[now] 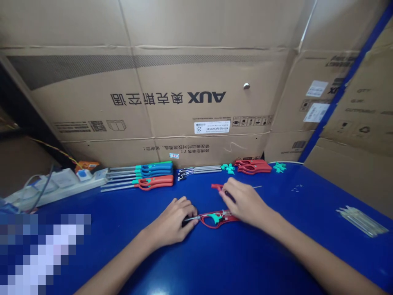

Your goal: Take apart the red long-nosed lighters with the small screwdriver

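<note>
On the blue table lies an open red lighter shell with a green trigger and small inner parts in it. My left hand is closed on a metal rod at the shell's left end. Above the shell's right part, my right hand pinches a red shell piece; its left end sticks out past the fingers. Something dark also shows between the right fingers, too hidden to name. The right hand covers part of the lower shell.
Assembled lighters and a white power strip lie back left. Metal rods with wires, green triggers and red shells line the cardboard wall. Clear sticks lie at right.
</note>
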The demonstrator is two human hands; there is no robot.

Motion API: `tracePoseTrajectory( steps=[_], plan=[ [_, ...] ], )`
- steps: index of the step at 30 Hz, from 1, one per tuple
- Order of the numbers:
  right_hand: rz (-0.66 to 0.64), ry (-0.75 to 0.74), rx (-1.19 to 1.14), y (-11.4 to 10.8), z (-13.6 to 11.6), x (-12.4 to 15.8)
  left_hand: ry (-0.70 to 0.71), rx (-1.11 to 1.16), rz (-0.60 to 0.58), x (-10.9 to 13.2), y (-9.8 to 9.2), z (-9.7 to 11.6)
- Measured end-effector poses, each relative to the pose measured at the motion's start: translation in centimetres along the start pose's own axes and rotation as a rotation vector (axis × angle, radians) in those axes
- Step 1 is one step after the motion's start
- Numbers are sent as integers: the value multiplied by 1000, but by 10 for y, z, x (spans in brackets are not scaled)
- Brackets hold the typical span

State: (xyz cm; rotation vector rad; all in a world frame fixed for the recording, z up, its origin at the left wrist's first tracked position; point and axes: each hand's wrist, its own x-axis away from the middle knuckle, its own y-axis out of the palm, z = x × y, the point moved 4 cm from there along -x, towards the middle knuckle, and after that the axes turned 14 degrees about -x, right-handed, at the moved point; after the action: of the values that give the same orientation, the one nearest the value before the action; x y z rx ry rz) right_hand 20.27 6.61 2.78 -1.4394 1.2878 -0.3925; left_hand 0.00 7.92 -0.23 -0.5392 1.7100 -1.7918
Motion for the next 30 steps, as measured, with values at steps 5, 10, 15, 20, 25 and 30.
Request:
tracePoseTrajectory(
  steps=[5,10,15,20,25,30],
  plan=[
    [-245,284,26,-7,39,4,21,-103,-34,5,-14,0],
    [-303,100,-207,-1,14,12,7,-83,-2,5,-11,10],
    [-468,7,-244,13,-8,21,35,-49,16,2,0,25],
    [-386,-116,-263,22,-24,22,46,-34,59,2,1,27],
    [-330,-157,-190,23,-27,23,82,-5,97,4,-2,25],
    [-285,-182,-214,20,-27,23,129,-22,169,6,-5,23]
  ],
)
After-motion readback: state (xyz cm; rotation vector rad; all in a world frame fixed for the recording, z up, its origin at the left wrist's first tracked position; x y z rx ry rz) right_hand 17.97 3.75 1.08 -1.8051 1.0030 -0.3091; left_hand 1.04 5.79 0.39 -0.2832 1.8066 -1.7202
